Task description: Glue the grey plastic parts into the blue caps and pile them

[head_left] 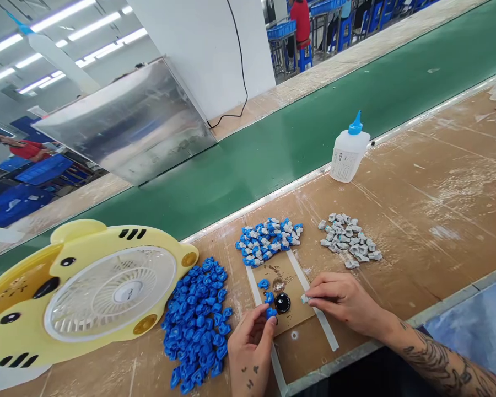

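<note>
My left hand (252, 344) pinches a small blue piece (271, 312) beside a round black dish (282, 302). Between the thumb and fingertips of my right hand (345, 300) is a small grey piece (305, 299), held to the right of the dish. Two loose blue pieces (263, 284) and a small clear round dish (278, 285) lie just above the black one. A big pile of blue pieces (200, 325) is left of my left hand. Farther up are a cluster of joined blue-and-grey pieces (268, 241) and a group of grey pieces (351, 240).
A yellow animal-shaped fan (107, 292) stands at the left. Beyond the pieces is a white bottle with a blue nozzle (349, 151), near a green belt (248, 171). A metal panel (128, 121) rises behind. People in red sit in the background.
</note>
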Demonstrator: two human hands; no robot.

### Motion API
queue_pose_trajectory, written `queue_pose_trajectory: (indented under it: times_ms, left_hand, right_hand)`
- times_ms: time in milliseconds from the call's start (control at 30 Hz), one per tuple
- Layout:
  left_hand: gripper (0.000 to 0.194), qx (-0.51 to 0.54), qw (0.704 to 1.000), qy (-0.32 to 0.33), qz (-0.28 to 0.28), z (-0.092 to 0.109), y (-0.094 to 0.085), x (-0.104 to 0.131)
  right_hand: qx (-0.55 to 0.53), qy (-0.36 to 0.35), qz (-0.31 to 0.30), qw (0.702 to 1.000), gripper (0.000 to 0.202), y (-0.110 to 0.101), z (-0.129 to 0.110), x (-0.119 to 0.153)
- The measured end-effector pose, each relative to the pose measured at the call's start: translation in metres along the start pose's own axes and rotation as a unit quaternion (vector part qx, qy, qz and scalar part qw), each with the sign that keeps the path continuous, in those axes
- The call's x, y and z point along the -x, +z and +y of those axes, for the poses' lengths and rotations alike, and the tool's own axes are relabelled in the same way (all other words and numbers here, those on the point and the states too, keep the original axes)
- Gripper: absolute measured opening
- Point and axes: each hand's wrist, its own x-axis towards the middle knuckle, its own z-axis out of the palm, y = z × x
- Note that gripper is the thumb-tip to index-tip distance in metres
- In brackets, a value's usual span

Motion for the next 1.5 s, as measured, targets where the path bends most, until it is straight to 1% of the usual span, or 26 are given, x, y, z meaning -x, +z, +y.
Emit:
queue_pose_trajectory:
  times_ms: [67,167,267,433,500,533,633,700,733,833,900,967,1100,1167,1233,1300,1400,1500]
  left_hand:
    - [0.022,-0.068,0.996,0.063,-0.012,0.003,0.004,-0.001]
    - [0.017,-0.118,0.986,0.113,-0.032,0.009,0.009,-0.001]
    - [0.019,-0.131,0.983,0.123,-0.032,0.011,0.012,-0.001]
    - [0.023,-0.145,0.983,0.107,-0.033,0.010,0.010,-0.003]
    - [0.023,-0.133,0.987,0.086,-0.040,0.009,0.008,-0.003]
    - [0.024,-0.114,0.991,0.065,-0.039,0.008,0.008,-0.002]
    - [0.031,0.007,1.000,-0.029,0.003,0.008,0.012,0.002]
    - [0.034,0.093,0.992,-0.078,0.033,0.010,0.017,0.005]
    - [0.034,0.122,0.988,-0.094,0.032,0.011,0.019,0.006]
    - [0.037,0.166,0.978,-0.125,-0.011,0.016,0.021,0.006]
    - [0.039,0.181,0.973,-0.142,-0.029,0.018,0.021,0.005]
    - [0.039,0.192,0.969,-0.152,-0.033,0.018,0.019,0.005]
    - [0.037,0.199,0.966,-0.157,-0.048,0.021,0.017,0.006]
    - [0.036,0.196,0.967,-0.155,-0.050,0.026,0.017,0.006]
    - [0.034,0.190,0.969,-0.148,-0.053,0.032,0.018,0.005]
    - [0.032,0.180,0.972,-0.136,-0.061,0.037,0.019,0.003]
    - [0.028,0.149,0.982,-0.093,-0.066,0.039,0.017,-0.006]
    - [0.025,0.082,0.995,-0.037,-0.038,0.034,0.007,-0.025]
  right_hand:
    - [0.004,-0.020,0.018,1.000,0.038,0.003,0.001,0.001]
    - [0.013,-0.055,0.036,0.998,0.041,0.005,0.003,0.003]
    - [0.013,-0.065,0.032,0.997,0.041,0.004,0.002,0.004]
    - [0.000,-0.046,0.022,0.999,0.033,0.001,-0.002,0.004]
    - [-0.018,-0.039,0.035,0.998,0.030,0.004,-0.004,0.004]
    - [-0.029,-0.031,0.043,0.998,0.029,0.007,-0.005,0.005]
    - [-0.062,-0.003,0.080,0.995,0.031,0.019,-0.010,0.004]
    - [-0.075,0.007,0.101,0.992,0.034,0.027,-0.015,0.003]
    - [-0.080,0.010,0.108,0.991,0.035,0.031,-0.017,0.003]
    - [-0.090,0.020,0.114,0.989,0.033,0.040,-0.022,0.002]
    - [-0.088,0.020,0.105,0.990,0.032,0.042,-0.023,0.002]
    - [-0.076,0.012,0.088,0.993,0.033,0.040,-0.025,0.002]
    - [-0.044,-0.024,0.020,0.999,0.039,0.031,-0.026,-0.001]
    - [-0.026,-0.035,-0.018,0.999,0.040,0.027,-0.027,-0.003]
    - [-0.011,-0.039,-0.042,0.998,0.040,0.025,-0.027,-0.006]
    - [0.001,-0.041,-0.050,0.998,0.037,0.025,-0.028,-0.009]
    - [0.017,-0.049,-0.050,0.997,0.027,0.022,-0.029,-0.016]
    - [0.078,-0.067,-0.040,0.994,0.024,0.009,-0.023,-0.019]
